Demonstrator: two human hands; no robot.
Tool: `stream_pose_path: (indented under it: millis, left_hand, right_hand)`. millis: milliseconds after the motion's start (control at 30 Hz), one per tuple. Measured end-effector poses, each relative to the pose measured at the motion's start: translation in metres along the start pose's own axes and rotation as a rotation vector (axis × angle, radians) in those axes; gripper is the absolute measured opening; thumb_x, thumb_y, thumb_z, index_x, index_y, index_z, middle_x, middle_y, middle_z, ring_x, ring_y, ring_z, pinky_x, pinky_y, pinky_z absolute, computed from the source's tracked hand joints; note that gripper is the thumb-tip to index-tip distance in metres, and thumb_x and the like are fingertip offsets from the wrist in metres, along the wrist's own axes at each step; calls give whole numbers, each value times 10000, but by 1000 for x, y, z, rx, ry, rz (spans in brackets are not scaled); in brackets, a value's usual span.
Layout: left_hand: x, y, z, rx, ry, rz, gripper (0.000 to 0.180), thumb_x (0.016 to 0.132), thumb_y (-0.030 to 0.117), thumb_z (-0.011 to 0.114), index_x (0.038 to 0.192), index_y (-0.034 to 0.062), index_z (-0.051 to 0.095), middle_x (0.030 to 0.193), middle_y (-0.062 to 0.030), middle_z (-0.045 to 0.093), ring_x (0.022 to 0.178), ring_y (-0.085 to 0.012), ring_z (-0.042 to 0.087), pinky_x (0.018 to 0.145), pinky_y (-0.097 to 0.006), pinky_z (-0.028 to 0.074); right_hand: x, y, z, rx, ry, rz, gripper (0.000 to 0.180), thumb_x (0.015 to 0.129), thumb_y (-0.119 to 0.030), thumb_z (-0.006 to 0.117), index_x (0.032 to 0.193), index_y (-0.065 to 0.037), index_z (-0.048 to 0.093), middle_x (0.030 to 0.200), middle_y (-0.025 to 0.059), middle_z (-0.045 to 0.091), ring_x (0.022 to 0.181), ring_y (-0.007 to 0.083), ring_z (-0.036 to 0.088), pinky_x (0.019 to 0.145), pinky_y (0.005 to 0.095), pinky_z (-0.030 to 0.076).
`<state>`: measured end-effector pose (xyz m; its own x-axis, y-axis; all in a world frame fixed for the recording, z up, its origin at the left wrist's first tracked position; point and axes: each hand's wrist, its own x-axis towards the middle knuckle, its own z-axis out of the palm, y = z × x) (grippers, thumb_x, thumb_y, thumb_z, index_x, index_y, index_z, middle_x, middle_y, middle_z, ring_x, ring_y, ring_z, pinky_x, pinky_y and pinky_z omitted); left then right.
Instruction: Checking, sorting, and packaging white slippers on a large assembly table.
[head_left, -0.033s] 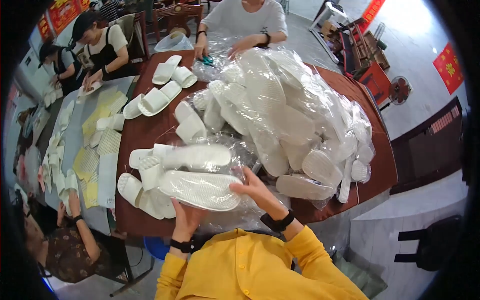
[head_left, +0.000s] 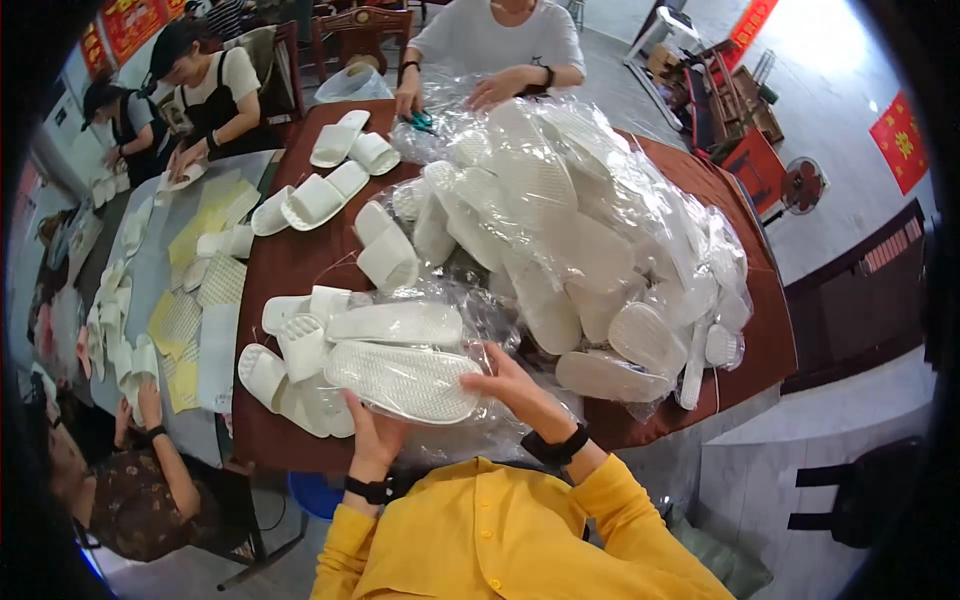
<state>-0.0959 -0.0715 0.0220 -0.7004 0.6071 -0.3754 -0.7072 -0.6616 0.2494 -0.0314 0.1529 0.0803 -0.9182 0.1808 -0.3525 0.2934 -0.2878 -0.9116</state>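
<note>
A white slipper (head_left: 403, 382) in clear plastic lies sole-up across my hands above the table's near edge. My right hand (head_left: 508, 385) grips its right end, thumb on top. Under its near edge is my left hand (head_left: 376, 432), thumb up along the side and other fingers hidden beneath the slipper. Just beyond it, a second white slipper (head_left: 395, 323) lies alongside, also sole-up and shiny with film. To the left, several unwrapped white slippers (head_left: 262, 374) overlap, partly covered by the held one.
A big heap of plastic-wrapped slippers (head_left: 590, 240) covers much of the brown tablecloth (head_left: 700, 175). Loose slippers (head_left: 318, 200) lie at the far left. Across the table, a person's hand (head_left: 408, 97) is by green-handled scissors (head_left: 421, 121). Other people work at a grey table (head_left: 215, 340) to the left.
The second slipper, blurred by motion before, now shows sharply. My hands keep the same hold; the whole view has shifted slightly.
</note>
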Motion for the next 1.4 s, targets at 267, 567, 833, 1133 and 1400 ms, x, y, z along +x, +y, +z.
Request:
stream_pose_path:
  millis: [267, 567, 833, 1133, 1400]
  left_hand:
    - [15, -3, -20, 217, 206, 55, 600, 947, 483, 571, 1394, 104, 444, 1327, -54, 564, 1107, -232, 584, 833, -390, 520]
    - [49, 30, -34, 281, 305, 301, 530, 929, 214, 656, 1386, 25, 463, 1258, -84, 603, 1093, -205, 591, 961, -331, 458]
    - [-19, 111, 103, 1115, -155, 498, 498, 831, 9, 663, 1314, -3, 542, 1246, -80, 629, 1101, -156, 588, 951, -305, 469]
    - [-84, 213, 162, 2060, -103, 1078, 518, 758, -60, 604, 1258, 72, 622, 1200, -128, 649, 1165, -344, 566, 1016, -414, 416]
    - [-74, 210, 66, 1867, 61, 836, 520, 790, -55, 599, 1305, 17, 576, 1294, -128, 620, 1253, -282, 537, 1096, -366, 358]
  right_hand:
    - [30, 30, -18, -422, 495, -465, 162, 916, -116, 627, 1029, -2, 648, 941, 73, 579, 834, 143, 570, 751, 278, 467]
    - [85, -21, 22, -869, -69, -406, 351, 915, -182, 630, 1231, -37, 577, 1238, 174, 542, 1067, 316, 587, 900, 368, 482]
    - [109, -111, 91, -890, -158, -984, 769, 777, 101, 512, 1497, -118, 355, 1575, 174, 238, 1462, 345, 223, 1173, 435, 234]
    - [107, -198, 159, -1124, -208, -1411, 163, 764, -63, 663, 917, -107, 630, 930, 18, 580, 983, 239, 545, 913, 424, 408]
    - [145, -123, 161, -1318, 9, -1494, 154, 757, -82, 625, 905, -107, 595, 900, 37, 563, 880, 234, 576, 753, 370, 452]
